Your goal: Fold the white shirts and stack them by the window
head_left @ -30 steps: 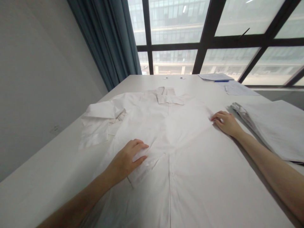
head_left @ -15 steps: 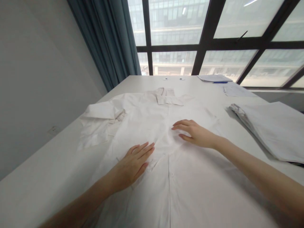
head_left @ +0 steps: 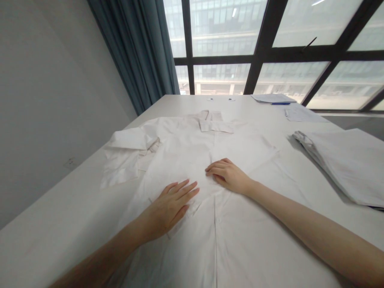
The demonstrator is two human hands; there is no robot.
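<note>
A white lab coat (head_left: 183, 152) lies front up on the table, its collar (head_left: 216, 126) at the far end and its buttoned front running towards me. The left sleeve (head_left: 129, 140) is folded over and rumpled. My left hand (head_left: 171, 208) rests flat on the coat left of the front opening, fingers spread, beside a pocket edge. Near the middle, at the front opening, my right hand (head_left: 229, 175) has its fingers drawn together and bent down onto the cloth, closed on a bit of it. The fingertips partly hide the cloth there.
The white table (head_left: 75, 216) stretches to a window (head_left: 222, 76). On the right lies a folded stack of white cloth (head_left: 345, 160). Papers (head_left: 273, 98) and a blue pen (head_left: 280, 103) are at the far right. A blue curtain (head_left: 144, 52) hangs beyond the left edge.
My right hand has moved left and slightly nearer to me, onto the coat's front opening, and its fingers have drawn together. My left hand stays almost in place.
</note>
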